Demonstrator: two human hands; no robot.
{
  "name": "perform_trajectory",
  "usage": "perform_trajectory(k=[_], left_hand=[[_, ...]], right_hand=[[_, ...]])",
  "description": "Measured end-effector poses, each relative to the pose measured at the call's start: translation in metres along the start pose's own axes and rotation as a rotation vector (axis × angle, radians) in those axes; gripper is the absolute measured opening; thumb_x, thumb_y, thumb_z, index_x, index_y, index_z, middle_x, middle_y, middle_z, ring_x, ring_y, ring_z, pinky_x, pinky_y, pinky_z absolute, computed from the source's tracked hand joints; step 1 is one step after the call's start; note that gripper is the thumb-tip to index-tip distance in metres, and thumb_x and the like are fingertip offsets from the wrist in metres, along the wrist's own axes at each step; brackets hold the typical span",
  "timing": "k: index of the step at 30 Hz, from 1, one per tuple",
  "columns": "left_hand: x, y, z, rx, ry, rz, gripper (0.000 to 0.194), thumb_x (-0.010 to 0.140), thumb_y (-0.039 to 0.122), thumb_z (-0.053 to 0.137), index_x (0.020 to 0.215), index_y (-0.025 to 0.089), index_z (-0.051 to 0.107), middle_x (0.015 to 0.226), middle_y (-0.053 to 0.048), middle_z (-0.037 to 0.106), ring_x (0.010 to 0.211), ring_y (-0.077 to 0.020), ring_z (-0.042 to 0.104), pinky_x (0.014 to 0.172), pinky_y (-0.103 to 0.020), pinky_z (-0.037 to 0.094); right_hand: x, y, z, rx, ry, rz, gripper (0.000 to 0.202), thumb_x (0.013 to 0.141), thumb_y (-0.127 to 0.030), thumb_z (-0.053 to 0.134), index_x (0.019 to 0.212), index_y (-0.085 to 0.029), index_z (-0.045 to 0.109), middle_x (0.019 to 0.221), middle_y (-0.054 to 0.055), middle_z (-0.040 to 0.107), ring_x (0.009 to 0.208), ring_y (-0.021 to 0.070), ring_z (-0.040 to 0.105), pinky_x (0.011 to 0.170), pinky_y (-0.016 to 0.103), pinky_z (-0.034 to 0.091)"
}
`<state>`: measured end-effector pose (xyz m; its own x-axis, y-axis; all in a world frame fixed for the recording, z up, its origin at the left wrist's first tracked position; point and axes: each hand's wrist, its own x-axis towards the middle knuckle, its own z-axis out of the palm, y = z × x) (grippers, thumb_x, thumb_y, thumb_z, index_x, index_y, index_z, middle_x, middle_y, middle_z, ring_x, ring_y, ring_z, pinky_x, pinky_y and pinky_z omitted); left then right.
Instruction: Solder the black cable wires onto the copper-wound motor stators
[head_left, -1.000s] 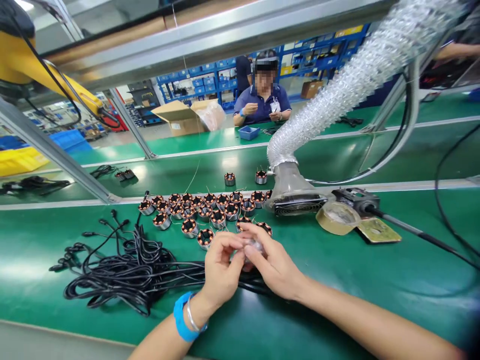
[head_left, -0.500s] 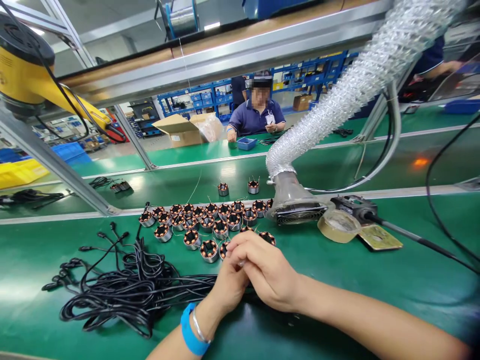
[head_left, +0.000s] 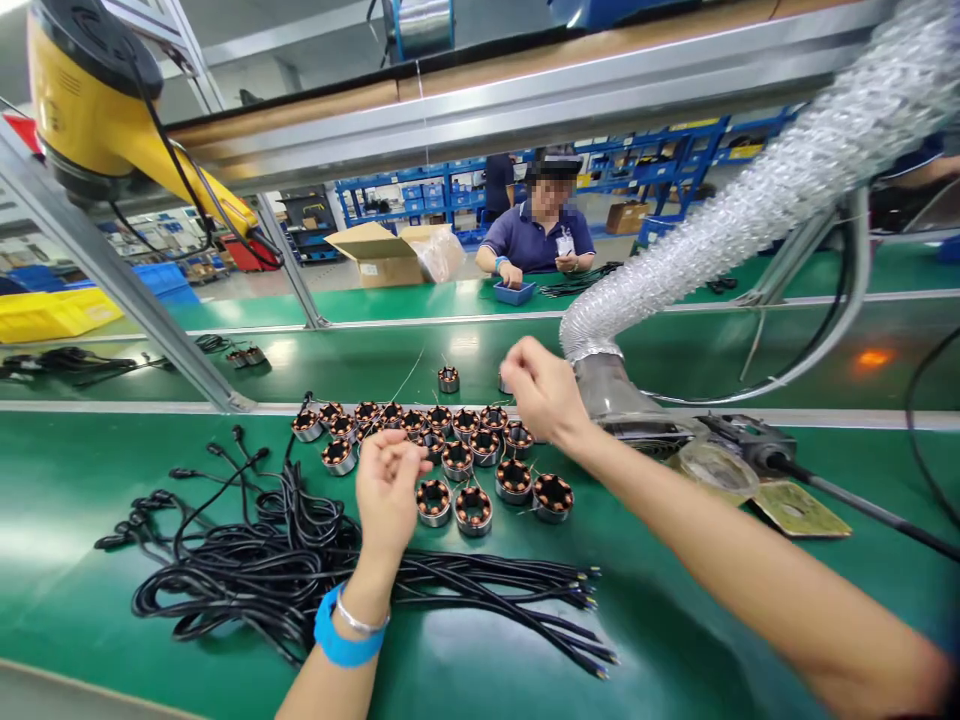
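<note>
My left hand (head_left: pixel 388 490) is closed in a loose curl above the near stators. Whether something thin is between its fingertips, I cannot make out. Farther forward, my right hand (head_left: pixel 541 392) is closed with its fingers bent down, partly covering a stator at the back; what it holds, if anything, is hidden. Several copper-wound stators (head_left: pixel 474 510) stand in rows between and behind my hands. Another stator (head_left: pixel 448 379) stands alone on the far strip. Black cables (head_left: pixel 240 570) lie bundled under my left forearm, with stripped ends (head_left: pixel 592 590) pointing right.
A clear fume-extraction hood (head_left: pixel 609 385) on a silver hose (head_left: pixel 720 220) stands beside my right forearm. A tape roll (head_left: pixel 716 468) and a yellowish pad (head_left: pixel 802 508) lie right of it. A yellow tool (head_left: pixel 142 130) hangs upper left. A co-worker (head_left: pixel 536 235) sits opposite.
My hands were together over the near stators and have come apart. The right has moved forward and up, the left leftward. The cable ends and front stators are now uncovered.
</note>
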<state>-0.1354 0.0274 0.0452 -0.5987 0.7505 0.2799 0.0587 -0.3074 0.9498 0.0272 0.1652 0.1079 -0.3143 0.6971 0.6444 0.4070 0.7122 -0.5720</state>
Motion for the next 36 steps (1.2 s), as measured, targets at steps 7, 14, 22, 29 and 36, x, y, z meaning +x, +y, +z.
perform_trajectory(k=[7,14,22,29,36], left_hand=[[0.042,0.001,-0.051,-0.053,0.381,0.035,0.027,0.068,0.022,0.074,0.09,0.015,0.06,0.085,0.0,0.063,0.068,-0.0089,0.061,0.061,-0.02,0.043],[0.039,0.013,-0.067,-0.297,0.585,0.1,0.018,0.069,0.02,0.068,0.084,0.018,0.058,0.086,0.002,0.057,0.076,-0.0107,0.062,0.068,-0.023,0.045],[0.011,0.035,-0.054,0.191,0.059,0.241,0.03,0.091,0.04,0.057,0.111,0.022,0.069,0.12,-0.008,0.064,0.117,-0.0239,0.054,0.103,-0.037,0.038],[-0.013,0.065,-0.039,-0.3,-0.223,0.173,0.028,0.082,0.043,0.07,0.066,0.02,0.067,0.064,-0.002,0.063,0.072,-0.0191,0.062,0.076,-0.035,0.052],[0.024,0.099,-0.076,-0.744,0.281,0.141,0.033,0.094,0.026,0.054,0.063,0.017,0.047,0.047,0.006,0.038,0.048,-0.0076,0.039,0.05,-0.02,0.035]], right_hand=[[0.14,0.027,0.056,-0.112,-0.157,0.301,0.037,0.093,-0.034,0.046,0.12,-0.009,0.055,0.125,0.021,0.057,0.122,0.0363,0.047,0.1,0.05,0.035],[0.111,0.006,0.123,0.214,-0.703,0.247,0.031,0.091,-0.038,0.062,0.112,-0.015,0.062,0.127,0.009,0.059,0.118,0.0249,0.055,0.103,0.05,0.042],[-0.02,-0.094,0.102,0.725,-1.041,0.091,0.051,0.099,-0.061,0.023,0.079,-0.02,0.046,0.052,-0.005,0.05,0.05,0.0132,0.058,0.053,0.026,0.049],[-0.085,-0.095,0.024,0.71,-0.842,-0.012,0.048,0.1,-0.057,0.03,0.079,-0.019,0.053,0.066,-0.002,0.048,0.061,0.0114,0.044,0.055,0.024,0.038],[-0.119,-0.058,-0.027,0.466,-0.642,-0.049,0.037,0.102,-0.04,0.028,0.081,-0.019,0.051,0.071,-0.001,0.051,0.064,0.011,0.045,0.06,0.023,0.037]])
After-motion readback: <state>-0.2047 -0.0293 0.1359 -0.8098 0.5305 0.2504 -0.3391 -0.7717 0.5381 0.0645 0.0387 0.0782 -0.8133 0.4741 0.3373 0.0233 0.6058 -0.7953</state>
